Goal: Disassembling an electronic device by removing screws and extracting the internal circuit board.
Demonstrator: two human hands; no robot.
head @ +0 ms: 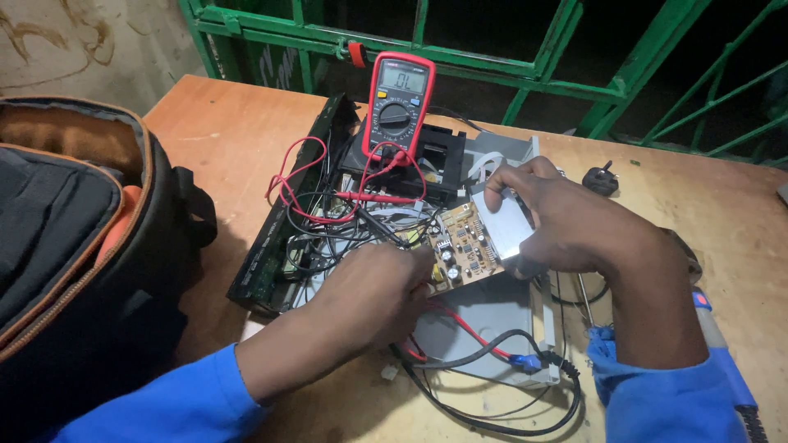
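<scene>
Both hands (460, 262) on circuit board (468, 246)

Materials as I see them: circuit board (466, 244) under my right hand (566, 226) is tan, matt, dotted with shiny solder; grey plate (502, 223) on it is smooth sheet metal. Chassis (484, 316) at lower centre: dull grey metal. Multimeter (399, 98), top centre: glossy red rubbery shell, dark plastic face. Leads (295, 184) in smooth red and black plastic insulation. Table (722, 205): bare wood, scuffed, matt. Bag (74, 238) at left: woven black cloth, orange trim. My sleeves (156, 402): blue cloth.
</scene>
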